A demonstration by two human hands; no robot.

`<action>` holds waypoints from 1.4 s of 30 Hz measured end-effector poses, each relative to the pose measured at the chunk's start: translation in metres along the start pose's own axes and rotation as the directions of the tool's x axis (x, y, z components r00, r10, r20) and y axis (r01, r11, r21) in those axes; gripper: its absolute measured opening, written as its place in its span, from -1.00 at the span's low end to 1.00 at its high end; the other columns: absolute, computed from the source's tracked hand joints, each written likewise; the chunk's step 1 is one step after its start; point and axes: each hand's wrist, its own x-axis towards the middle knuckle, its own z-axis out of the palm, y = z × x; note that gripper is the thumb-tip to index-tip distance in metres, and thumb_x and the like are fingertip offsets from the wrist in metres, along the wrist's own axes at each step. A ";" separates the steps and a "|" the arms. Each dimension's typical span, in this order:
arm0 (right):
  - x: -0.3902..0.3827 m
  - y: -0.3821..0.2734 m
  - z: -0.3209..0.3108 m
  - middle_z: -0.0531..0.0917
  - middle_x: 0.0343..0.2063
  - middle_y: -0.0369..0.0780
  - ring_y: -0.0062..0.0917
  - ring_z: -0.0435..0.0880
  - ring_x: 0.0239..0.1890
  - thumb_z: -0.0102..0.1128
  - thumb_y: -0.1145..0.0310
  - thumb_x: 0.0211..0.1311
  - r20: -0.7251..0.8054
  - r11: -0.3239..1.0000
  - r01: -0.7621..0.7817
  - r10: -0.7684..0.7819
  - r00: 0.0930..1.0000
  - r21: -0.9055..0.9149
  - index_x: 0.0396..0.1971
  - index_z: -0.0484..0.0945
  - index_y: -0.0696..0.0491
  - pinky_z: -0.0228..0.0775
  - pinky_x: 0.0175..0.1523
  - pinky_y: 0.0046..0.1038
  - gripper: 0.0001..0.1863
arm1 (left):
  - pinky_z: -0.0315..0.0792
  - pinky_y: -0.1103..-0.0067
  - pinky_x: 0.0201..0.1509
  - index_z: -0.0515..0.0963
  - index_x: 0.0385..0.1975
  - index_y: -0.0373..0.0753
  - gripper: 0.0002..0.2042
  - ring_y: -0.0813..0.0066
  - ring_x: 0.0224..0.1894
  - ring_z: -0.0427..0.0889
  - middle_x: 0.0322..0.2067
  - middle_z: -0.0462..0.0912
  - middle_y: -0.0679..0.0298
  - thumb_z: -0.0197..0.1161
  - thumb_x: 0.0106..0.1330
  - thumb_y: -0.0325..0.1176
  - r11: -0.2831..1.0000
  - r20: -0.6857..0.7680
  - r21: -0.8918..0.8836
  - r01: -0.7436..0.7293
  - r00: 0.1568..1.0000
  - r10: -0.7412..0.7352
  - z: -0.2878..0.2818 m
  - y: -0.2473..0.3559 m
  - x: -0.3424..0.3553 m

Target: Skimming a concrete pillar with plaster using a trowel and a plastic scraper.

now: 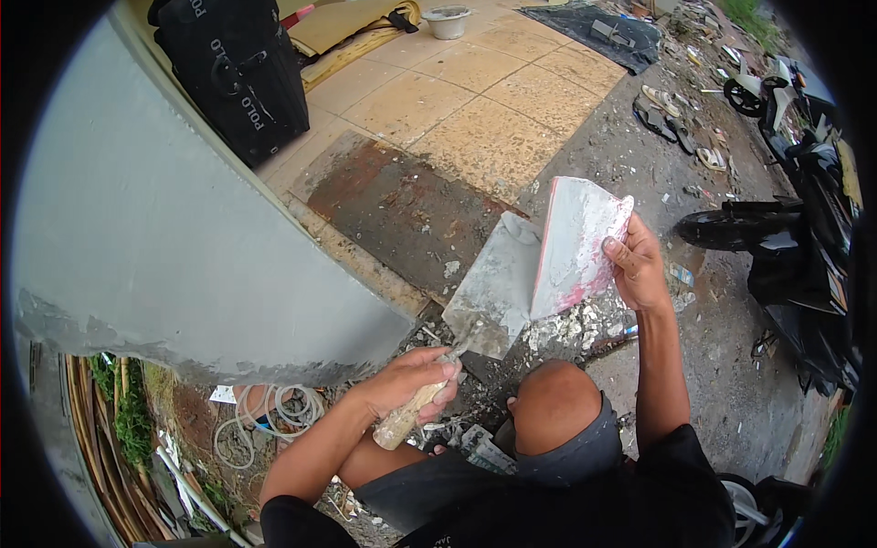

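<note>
The left hand [402,381] wraps firmly round a trowel handle [396,429], near the lower corner of the grey wall [201,228]. Above the rubble [571,331], the right hand [639,267] pinches the right edge of a white board [574,247] (its left edge is pinkish), with open ground [656,192] between it and a motorcycle wheel [731,231].

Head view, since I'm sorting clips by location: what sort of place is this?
Probably an outdoor repair or construction spot: there is a smooth grey wall at the left, scattered white rubble near the middle, and a black motorcycle at the right.
</note>
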 end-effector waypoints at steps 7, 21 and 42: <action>-0.018 0.019 -0.027 0.66 -0.24 -0.25 -0.57 0.63 -0.25 0.22 0.53 0.15 -0.014 0.143 -0.088 0.453 0.891 -0.986 0.00 0.43 0.23 0.45 -0.08 -0.50 -0.61 | 0.31 0.67 -0.65 0.32 -0.27 -0.23 -0.81 0.67 -0.68 0.38 -0.57 0.41 0.36 0.08 0.44 -0.24 0.993 0.113 0.018 -0.114 0.987 0.111 -0.009 0.004 -0.001; 0.061 -0.151 -0.055 0.62 -0.08 -0.15 -0.42 0.63 -0.04 0.09 0.38 0.30 0.208 0.990 -0.064 0.038 0.977 0.124 0.02 0.45 0.24 0.44 0.17 -0.34 -0.65 | 0.39 0.64 -0.49 0.36 -0.16 -0.38 -0.77 0.57 -0.57 0.54 -0.53 0.54 0.26 0.18 0.32 -0.38 0.731 0.254 0.590 -0.344 0.938 0.237 -0.008 -0.055 -0.119; -0.114 0.279 0.215 0.67 -0.33 0.12 -0.02 0.67 -0.18 0.22 0.32 0.11 -0.574 0.742 -0.666 0.580 0.579 0.078 -0.26 0.57 0.33 0.48 -0.07 -0.17 -0.66 | 0.43 0.57 -0.74 0.24 -0.16 -0.28 -0.68 0.48 -0.73 0.42 -0.60 0.37 0.22 0.24 0.29 -0.31 0.416 -0.558 0.211 -0.885 0.241 0.794 0.007 -0.182 -0.242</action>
